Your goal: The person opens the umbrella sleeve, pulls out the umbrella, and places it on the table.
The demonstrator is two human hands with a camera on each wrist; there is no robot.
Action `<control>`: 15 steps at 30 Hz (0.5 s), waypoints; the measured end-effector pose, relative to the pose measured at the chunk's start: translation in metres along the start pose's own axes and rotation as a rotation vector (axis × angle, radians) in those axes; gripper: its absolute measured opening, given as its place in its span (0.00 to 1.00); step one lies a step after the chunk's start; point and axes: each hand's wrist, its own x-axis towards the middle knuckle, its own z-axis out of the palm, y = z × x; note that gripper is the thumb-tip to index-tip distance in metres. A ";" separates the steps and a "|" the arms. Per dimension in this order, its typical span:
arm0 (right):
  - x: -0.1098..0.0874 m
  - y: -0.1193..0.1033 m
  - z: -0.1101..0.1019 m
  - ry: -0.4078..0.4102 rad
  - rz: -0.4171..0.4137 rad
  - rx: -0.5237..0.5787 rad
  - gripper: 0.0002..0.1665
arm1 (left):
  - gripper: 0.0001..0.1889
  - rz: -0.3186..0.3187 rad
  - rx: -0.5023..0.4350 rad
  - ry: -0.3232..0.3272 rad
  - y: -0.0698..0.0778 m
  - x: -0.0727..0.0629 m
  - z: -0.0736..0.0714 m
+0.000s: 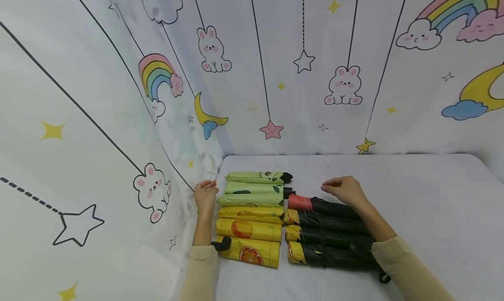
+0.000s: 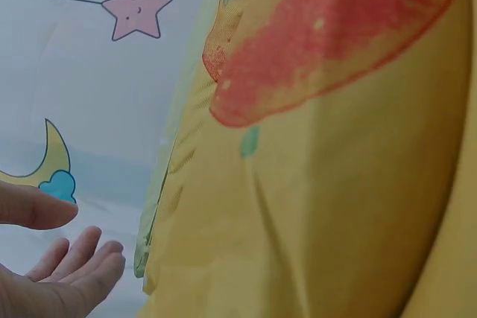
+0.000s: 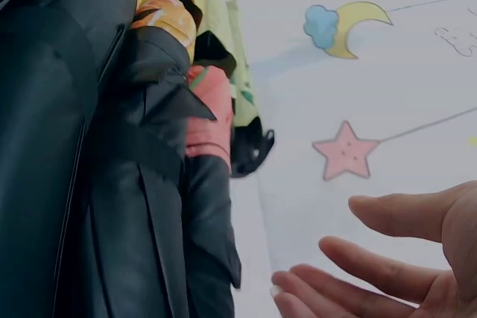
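Folded umbrellas lie side by side in two columns. Three light green ones, including a green umbrella (image 1: 248, 199), are at the back left, and yellow fruit-print ones, such as the yellow umbrella (image 1: 248, 229), lie nearer. The right column has several black umbrellas (image 1: 334, 235) with orange-yellow ends and one with a red end (image 1: 300, 203). My left hand (image 1: 206, 196) hovers beside the left ends of the green umbrellas, holding nothing, its thumb and fingers apart in the left wrist view. My right hand (image 1: 346, 190), also holding nothing, is above the red-ended umbrella, fingers spread in the right wrist view.
A white cloth covers the table (image 1: 441, 204). White curtains printed with rabbits, stars and rainbows, like the back curtain (image 1: 299, 95), stand behind and along the left. A black umbrella handle (image 1: 222, 244) sticks out near my left forearm.
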 end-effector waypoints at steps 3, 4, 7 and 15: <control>0.007 -0.003 0.008 -0.013 0.001 0.005 0.23 | 0.24 -0.006 0.028 0.001 0.001 0.000 0.004; 0.009 -0.004 0.011 -0.017 0.001 0.005 0.23 | 0.24 -0.006 0.036 0.000 0.002 0.000 0.005; 0.017 -0.006 0.020 -0.031 0.000 0.006 0.23 | 0.24 -0.004 0.034 -0.010 0.002 0.001 0.009; 0.030 -0.014 0.038 -0.081 0.030 0.017 0.26 | 0.22 -0.004 0.032 -0.036 0.001 0.006 0.016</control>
